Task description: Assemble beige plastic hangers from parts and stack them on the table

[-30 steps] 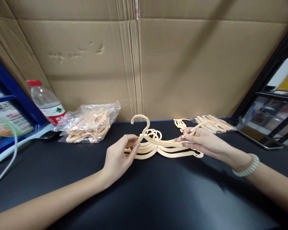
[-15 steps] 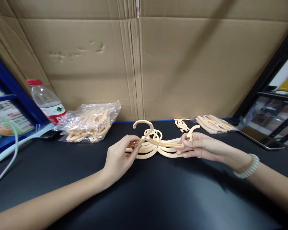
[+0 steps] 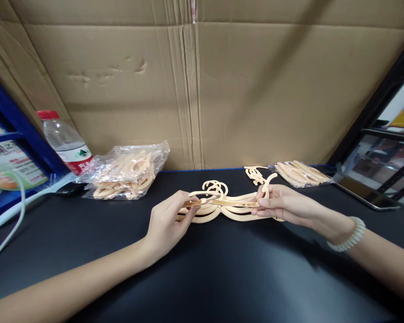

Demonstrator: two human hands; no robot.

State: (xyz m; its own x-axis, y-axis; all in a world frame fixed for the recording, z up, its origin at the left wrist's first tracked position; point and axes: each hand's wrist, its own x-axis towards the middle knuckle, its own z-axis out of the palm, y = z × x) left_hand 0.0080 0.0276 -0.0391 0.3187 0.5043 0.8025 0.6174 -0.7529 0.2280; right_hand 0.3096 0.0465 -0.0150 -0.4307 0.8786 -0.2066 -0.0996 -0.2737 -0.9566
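A cream plastic hanger point(image 3: 222, 202) is held level just above a small stack of the same hangers point(image 3: 235, 214) lying on the black table point(image 3: 202, 278). My left hand point(image 3: 168, 222) pinches the hanger's left end between thumb and fingers. The hanger's right end is pinched by my right hand point(image 3: 283, 204), which wears a pale bead bracelet point(image 3: 348, 235) on its wrist. The hanger's hook lies flat over the hooks of the stack.
A clear bag of hangers point(image 3: 126, 177) lies at the back left, a second bag point(image 3: 301, 172) at the back right, loose pieces point(image 3: 256, 175) between. A water bottle point(image 3: 65, 143) stands by a blue shelf post. A cardboard wall point(image 3: 202, 89) closes the back.
Both hands have tipped the held hanger from hook-up to flat and lowered it onto the stack. My right hand has slid a little left.
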